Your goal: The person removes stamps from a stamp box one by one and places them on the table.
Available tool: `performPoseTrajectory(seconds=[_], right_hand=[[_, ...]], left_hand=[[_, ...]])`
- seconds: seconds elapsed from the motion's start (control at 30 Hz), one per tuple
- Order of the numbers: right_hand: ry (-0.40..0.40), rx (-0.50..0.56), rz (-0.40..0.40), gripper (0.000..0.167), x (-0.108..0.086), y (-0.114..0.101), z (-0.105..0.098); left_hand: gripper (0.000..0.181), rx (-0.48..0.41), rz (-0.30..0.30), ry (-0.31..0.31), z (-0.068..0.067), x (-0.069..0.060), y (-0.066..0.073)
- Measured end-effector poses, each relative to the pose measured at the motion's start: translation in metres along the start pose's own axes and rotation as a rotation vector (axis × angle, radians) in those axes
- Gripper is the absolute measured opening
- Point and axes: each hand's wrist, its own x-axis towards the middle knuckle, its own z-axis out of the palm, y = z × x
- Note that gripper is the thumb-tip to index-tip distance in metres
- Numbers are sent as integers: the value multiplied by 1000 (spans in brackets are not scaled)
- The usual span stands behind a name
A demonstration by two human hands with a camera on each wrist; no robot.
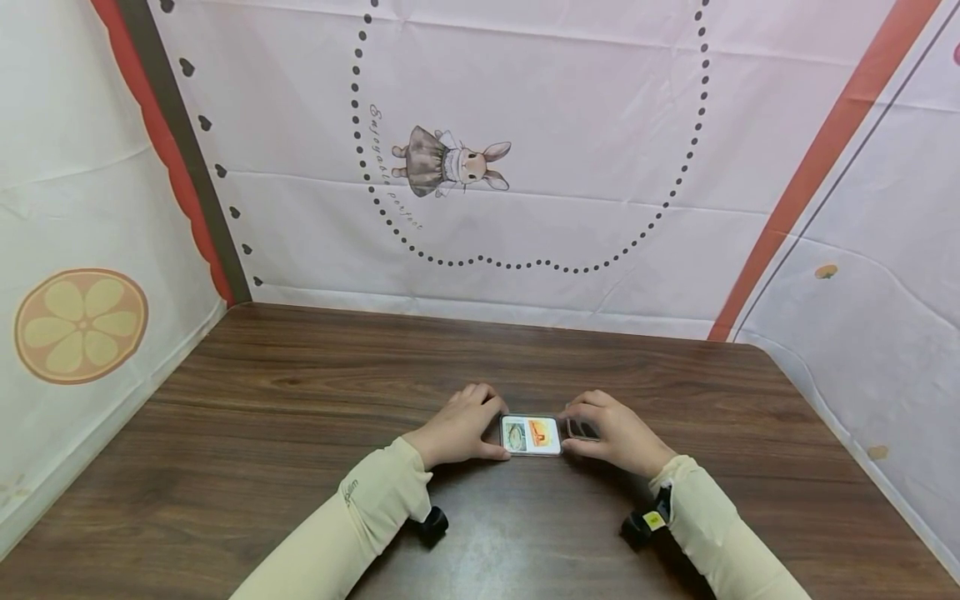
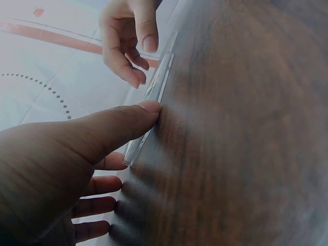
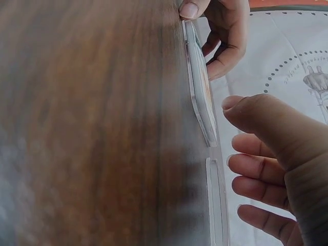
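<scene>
A clear plastic case (image 1: 531,435) lies on the brown table with printed cards inside, one orange and one greenish. My left hand (image 1: 459,427) holds its left end, thumb on the near edge and a finger on the far side. In the left wrist view the thumb presses the rim of the case (image 2: 165,72). My right hand (image 1: 621,435) hovers at the right end, thumb and fingers apart with nothing between them. Beneath that hand lies a second flat clear piece (image 1: 582,428), partly hidden; the right wrist view shows this piece (image 3: 216,200) end to end with the case (image 3: 196,77).
The wood-grain table (image 1: 337,358) extends around both hands. A white printed cloth (image 1: 570,167) hangs behind it and along both sides. Black wrist cameras (image 1: 432,527) sit under the sleeves, close above the tabletop.
</scene>
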Motion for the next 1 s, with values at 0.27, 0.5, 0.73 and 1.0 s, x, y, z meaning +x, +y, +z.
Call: performPoseTrajectory(seconds=[0.27,0.5,0.73,1.0], right_hand=[[-6,0,-9,30,3,-2,1],[3,-4,-22,27,4,-4,1],[5,-3,-25,27,5,-5,1],[8,-2,-26,28,6,-6,3]], left_hand=[[54,-2,0,1,0,0,0],[55,5,-6,-7,0,1,0],[54,9,-6,-8,1,1,-1],[54,4,-7,-7,0,1,0]])
